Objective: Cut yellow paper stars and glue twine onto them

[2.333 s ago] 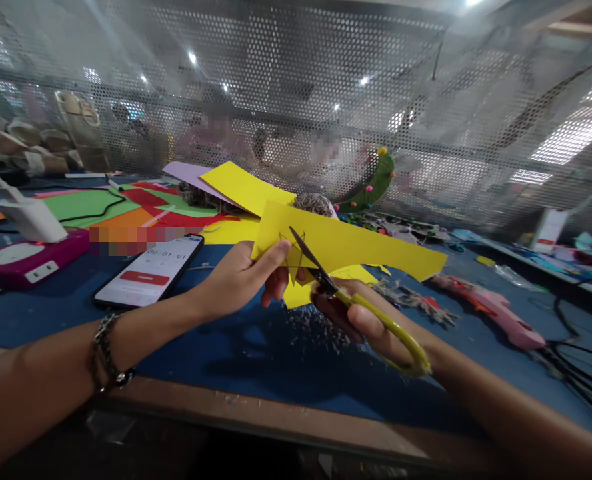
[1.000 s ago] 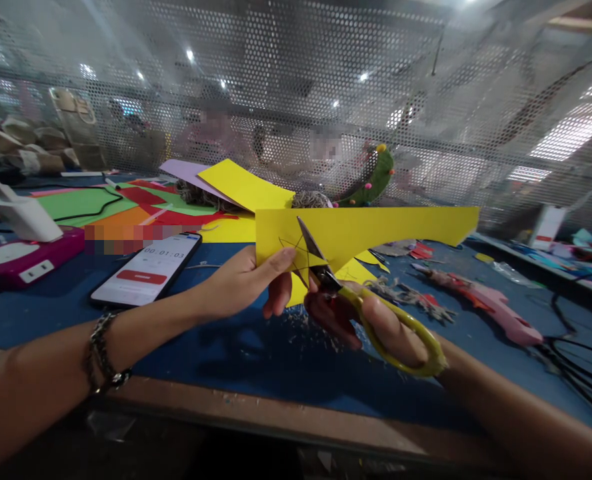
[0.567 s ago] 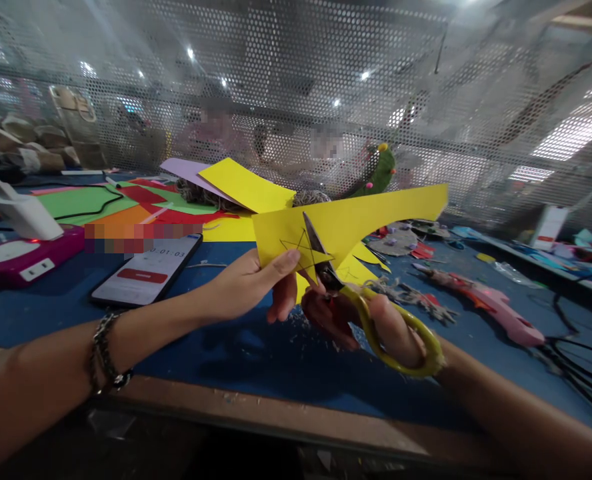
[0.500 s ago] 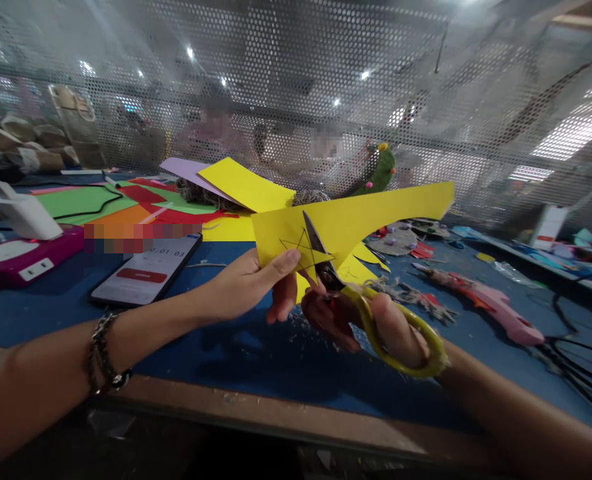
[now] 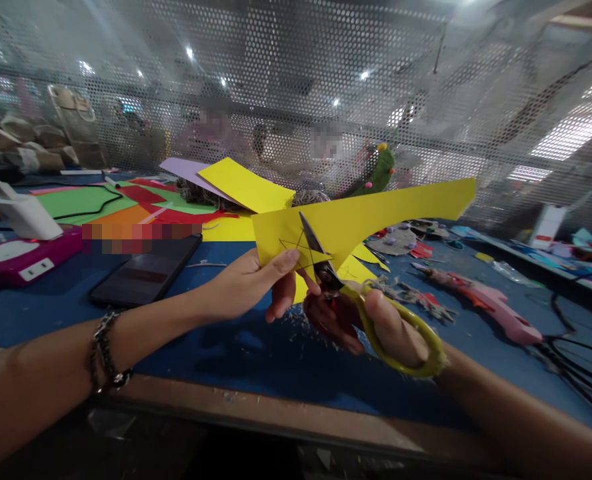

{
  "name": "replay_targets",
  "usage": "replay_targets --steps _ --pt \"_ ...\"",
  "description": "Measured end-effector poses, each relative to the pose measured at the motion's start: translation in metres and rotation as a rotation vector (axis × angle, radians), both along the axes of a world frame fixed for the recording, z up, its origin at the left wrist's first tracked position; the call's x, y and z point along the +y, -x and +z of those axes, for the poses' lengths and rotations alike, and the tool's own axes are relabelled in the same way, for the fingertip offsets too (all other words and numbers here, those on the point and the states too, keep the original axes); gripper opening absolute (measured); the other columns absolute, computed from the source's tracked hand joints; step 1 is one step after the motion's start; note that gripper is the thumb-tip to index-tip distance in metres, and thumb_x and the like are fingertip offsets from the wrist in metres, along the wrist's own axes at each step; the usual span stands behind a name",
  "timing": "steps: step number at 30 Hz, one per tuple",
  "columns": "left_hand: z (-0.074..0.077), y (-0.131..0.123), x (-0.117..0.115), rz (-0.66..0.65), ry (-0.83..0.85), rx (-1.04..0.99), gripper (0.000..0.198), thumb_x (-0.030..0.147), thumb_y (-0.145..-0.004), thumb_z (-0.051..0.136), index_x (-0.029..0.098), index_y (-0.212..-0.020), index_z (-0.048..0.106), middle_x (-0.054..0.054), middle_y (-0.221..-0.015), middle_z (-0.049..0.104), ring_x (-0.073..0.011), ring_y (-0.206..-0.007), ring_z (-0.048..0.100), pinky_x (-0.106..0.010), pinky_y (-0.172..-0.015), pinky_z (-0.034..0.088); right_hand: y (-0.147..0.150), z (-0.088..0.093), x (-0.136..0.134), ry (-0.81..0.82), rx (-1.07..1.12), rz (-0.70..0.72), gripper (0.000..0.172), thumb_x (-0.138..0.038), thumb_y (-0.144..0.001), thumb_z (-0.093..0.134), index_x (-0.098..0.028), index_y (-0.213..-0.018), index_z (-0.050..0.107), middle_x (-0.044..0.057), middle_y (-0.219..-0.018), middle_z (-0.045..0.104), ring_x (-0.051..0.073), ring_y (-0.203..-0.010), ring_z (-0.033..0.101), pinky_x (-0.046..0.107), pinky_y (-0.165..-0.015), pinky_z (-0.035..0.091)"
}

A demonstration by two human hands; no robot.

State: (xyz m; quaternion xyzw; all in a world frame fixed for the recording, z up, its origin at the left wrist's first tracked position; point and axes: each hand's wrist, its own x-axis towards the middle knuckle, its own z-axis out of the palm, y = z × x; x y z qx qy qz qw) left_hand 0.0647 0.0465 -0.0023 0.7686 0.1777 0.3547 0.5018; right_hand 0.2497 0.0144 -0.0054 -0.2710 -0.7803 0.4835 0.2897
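Observation:
A sheet of yellow paper with a star drawn in dark lines is held up above the table. My left hand pinches its lower left corner, thumb on top near the star. My right hand is closed round the yellow handles of the scissors. Their blades are apart; one lies over the front of the paper beside the star, and the other is mostly hidden behind it. The long right part of the sheet curves away to the right. More yellow pieces lie behind and under the hands.
Coloured sheets and a phone lie left, beside a purple power strip with a white charger. On the right are a pink glue gun and black cables. A perforated metal screen stands behind the blue table.
The right end of the yellow paper has swung farther right. The scissors have shifted very slightly. The phone's screen has gone dark.

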Motion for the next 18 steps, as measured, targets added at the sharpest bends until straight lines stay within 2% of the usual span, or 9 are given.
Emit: replay_targets --steps 7,15,18 --pt "0.002 0.001 0.000 -0.025 0.025 -0.031 0.044 0.039 -0.088 0.024 0.012 -0.072 0.055 0.005 -0.040 0.043 -0.0058 -0.034 0.041 -0.018 -0.041 0.036 0.003 -0.003 -0.001 0.001 0.028 -0.038 0.050 -0.066 -0.078 0.020 -0.019 -0.066 0.034 -0.005 -0.041 0.031 0.009 -0.039 0.029 0.026 -0.043 0.027" --pt "-0.004 -0.003 0.001 0.007 0.016 -0.001 0.045 0.038 -0.088 0.020 0.013 -0.070 0.054 0.005 -0.041 0.043 -0.0062 -0.034 0.042 -0.018 -0.042 0.036 0.005 -0.005 -0.002 0.016 0.015 -0.083 0.051 -0.066 -0.078 0.019 -0.020 -0.067 0.035 -0.007 -0.039 0.029 0.009 -0.037 0.028 0.025 -0.041 0.028" --pt "0.007 0.002 0.002 0.080 -0.056 0.134 0.046 0.035 -0.088 0.018 0.012 -0.072 0.056 0.002 -0.044 0.047 -0.0085 -0.042 0.048 -0.020 -0.048 0.039 0.004 -0.004 0.001 -0.016 0.005 -0.097 0.052 -0.067 -0.077 0.019 -0.020 -0.062 0.034 -0.006 -0.037 0.029 0.008 -0.036 0.028 0.024 -0.041 0.028"
